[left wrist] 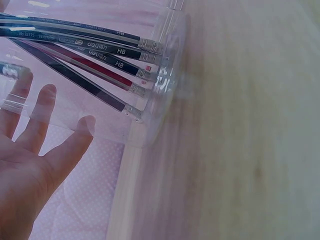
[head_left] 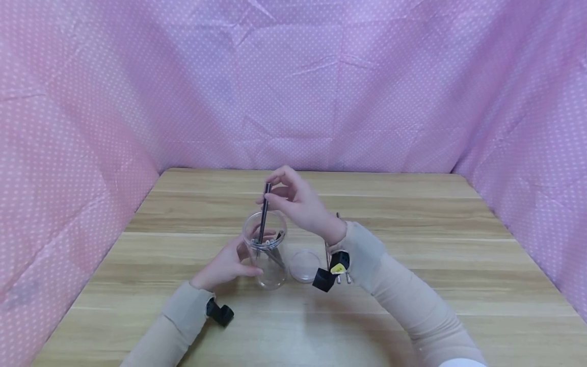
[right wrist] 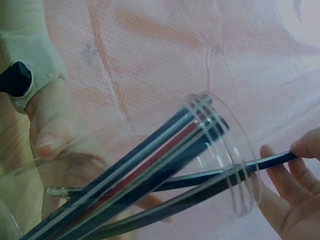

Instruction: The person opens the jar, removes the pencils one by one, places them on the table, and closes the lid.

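Note:
A tall clear plastic jar (head_left: 273,279) stands on the table, with several dark pencils (left wrist: 95,50) and a dark red pencil (left wrist: 95,70) inside, eraser ends down. My left hand (head_left: 229,266) holds the jar from the left side, thumb in front and fingers behind; the left wrist view shows its fingertips through the clear wall. Above the rim, my right hand (head_left: 300,204) pinches the upper end of a dark pencil (head_left: 264,214) between thumb and finger. That pencil reaches down through the jar's mouth, and its eraser end hangs inside, seen in the right wrist view.
Right of the jar lies a clear round lid (head_left: 304,266). More pencils (head_left: 339,279) lie on the wooden table (head_left: 412,229), partly hidden beneath my right wrist. A pink dotted cloth (head_left: 293,86) hangs around the back and sides.

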`<state>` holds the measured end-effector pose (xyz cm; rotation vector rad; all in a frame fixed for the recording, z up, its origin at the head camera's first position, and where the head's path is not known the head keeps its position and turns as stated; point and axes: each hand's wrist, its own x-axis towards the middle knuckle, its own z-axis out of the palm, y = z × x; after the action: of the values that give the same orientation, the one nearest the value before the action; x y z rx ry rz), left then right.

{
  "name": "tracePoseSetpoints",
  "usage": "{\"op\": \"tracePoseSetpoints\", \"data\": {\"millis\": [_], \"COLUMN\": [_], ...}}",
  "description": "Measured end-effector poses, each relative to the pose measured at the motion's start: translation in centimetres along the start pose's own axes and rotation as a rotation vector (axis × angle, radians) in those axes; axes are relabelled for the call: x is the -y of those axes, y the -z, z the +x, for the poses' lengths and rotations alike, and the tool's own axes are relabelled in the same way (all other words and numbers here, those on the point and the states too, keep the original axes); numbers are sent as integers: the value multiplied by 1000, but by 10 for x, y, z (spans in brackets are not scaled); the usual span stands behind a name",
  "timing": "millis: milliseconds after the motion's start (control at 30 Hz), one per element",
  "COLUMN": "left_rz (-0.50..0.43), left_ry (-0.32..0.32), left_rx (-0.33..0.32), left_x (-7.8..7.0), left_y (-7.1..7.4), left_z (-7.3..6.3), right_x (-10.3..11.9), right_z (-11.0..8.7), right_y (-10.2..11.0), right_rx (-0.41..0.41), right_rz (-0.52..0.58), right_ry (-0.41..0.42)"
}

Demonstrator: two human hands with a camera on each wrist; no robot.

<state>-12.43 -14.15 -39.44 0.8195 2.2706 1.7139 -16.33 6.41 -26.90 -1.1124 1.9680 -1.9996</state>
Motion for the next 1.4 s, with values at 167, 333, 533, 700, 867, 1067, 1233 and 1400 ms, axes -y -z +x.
{"op": "tracePoseSetpoints", "data": {"millis": [167,333,533,700,867,1067,1233,1400], "left_rz": [-21,-40,-17,-13,-16,-24,-43,-41], "left_ry": [-41,-54,4,34,48,44,-4,-61], "left_rx": [13,21,1,-15,-21,-19,4,19], "left_x": [1,2,0,-1,-1,-2,-1,1], "left_y": [0,0,-1,-1,-1,-1,-1,-1], "left_z": [2,3,1,-1,-1,-1,0,1], "right_x": [2,4,1,-4,-7,-6,-9,-12], "right_z": [1,2,0,0,1,1,2,0], "right_y": [5,10,16,17,20,30,42,54], "right_rx": [-78,-168,-260,-313,-378,-476,-600,-702], "right_rz": [68,117,155,190,278,379,527,649], "right_ry": [28,28,-21,-41,-42,-48,-95,-155]}}
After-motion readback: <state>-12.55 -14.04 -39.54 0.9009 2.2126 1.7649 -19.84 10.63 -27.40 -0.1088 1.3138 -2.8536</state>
